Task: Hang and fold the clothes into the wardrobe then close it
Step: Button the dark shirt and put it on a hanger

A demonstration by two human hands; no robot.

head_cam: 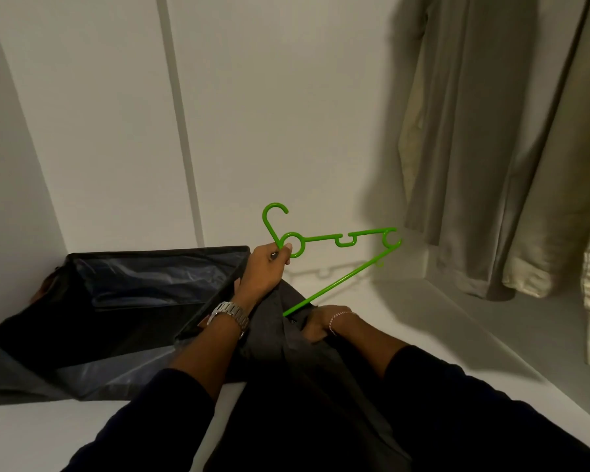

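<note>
A bright green plastic hanger (pixel 338 240) is held up over the white wardrobe floor (pixel 406 318). My left hand (pixel 264 267) pinches it at the ring below the hook. The hanger's lower bar runs down into a dark grey garment (pixel 307 369) that lies between my forearms. My right hand (pixel 321 323) grips the top edge of that garment where the bar enters it. The hanger's left end is hidden inside the cloth.
A dark fabric storage box (pixel 133 301) with folded clothes sits on the floor at the left. Beige and grey garments (pixel 491 165) hang at the right. A white hanger (pixel 321 274) lies on the floor behind the green one. White panels close the back.
</note>
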